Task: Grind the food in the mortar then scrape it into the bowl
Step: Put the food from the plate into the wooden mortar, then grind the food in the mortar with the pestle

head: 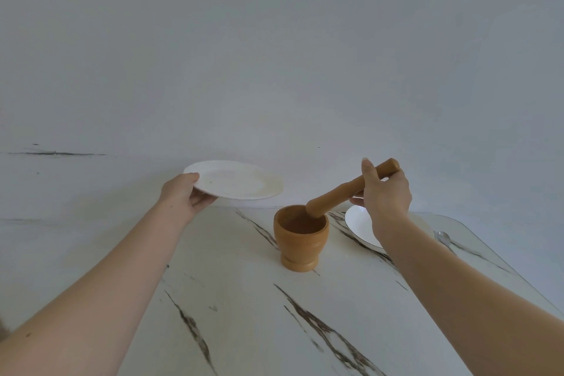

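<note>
A wooden mortar [300, 243] stands upright on the marble table [244, 299], near its far edge. My right hand [385, 192] grips a wooden pestle [341, 194] by its upper end; the pestle is tilted, and its thick end dips just inside the mortar's rim. Brown matter lines the inside of the mortar. My left hand [186, 194] holds a white plate [235, 181] by its left rim, lifted in the air left of and behind the mortar. A white bowl [358, 224] sits on the table right of the mortar, partly hidden by my right wrist.
A metal spoon [445, 239] lies on the table right of the bowl. A plain white wall rises just behind the table's far edge. The table's rounded right corner lies near the spoon.
</note>
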The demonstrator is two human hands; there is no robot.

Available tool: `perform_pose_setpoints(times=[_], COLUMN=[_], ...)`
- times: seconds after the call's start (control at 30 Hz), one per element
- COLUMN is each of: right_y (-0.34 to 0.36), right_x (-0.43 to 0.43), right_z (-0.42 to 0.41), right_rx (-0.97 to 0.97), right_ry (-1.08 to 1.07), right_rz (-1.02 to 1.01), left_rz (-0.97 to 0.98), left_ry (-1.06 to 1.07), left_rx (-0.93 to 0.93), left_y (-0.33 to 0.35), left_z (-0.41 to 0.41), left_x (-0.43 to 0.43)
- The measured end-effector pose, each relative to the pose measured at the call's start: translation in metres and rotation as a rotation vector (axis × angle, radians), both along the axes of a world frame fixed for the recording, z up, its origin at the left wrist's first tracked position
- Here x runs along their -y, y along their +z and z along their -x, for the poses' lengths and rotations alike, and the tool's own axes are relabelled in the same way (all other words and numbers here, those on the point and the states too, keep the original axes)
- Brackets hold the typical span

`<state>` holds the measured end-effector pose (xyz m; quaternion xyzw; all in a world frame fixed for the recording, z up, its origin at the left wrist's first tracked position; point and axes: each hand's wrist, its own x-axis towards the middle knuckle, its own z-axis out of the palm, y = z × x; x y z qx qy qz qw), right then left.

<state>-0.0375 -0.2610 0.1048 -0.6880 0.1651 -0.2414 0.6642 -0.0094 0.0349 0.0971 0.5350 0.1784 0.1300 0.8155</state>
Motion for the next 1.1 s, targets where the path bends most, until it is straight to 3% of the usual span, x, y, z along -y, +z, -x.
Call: perform_pose_setpoints(times=[0.3, 0.7, 1.0, 1.1], right_y=[-0.002, -0.008, -0.01, -0.009], right_x=[0.009, 0.012, 0.009, 0.009], right_z=[0.001, -0.004, -0.004, -0.004], right_rx=[-0.011, -0.069, -0.075, -0.07], right_ry=[0.005, 0.022, 0.038, 0.035], right_rz=[-0.144, -0.234, -0.232, -0.231], left_rz=[0.124, 0.065, -0.213, -0.533], left_ry=[0.127, 0.114, 0.093, 0.166], left_rx=[-0.132, -0.281, -0.429, -0.486], left_y=[-0.058, -0.088, -0.087, -0.087], left_z=[-0.002, -0.002, -0.002, -0.006], left_x=[-0.015, -0.024, -0.035, -0.038])
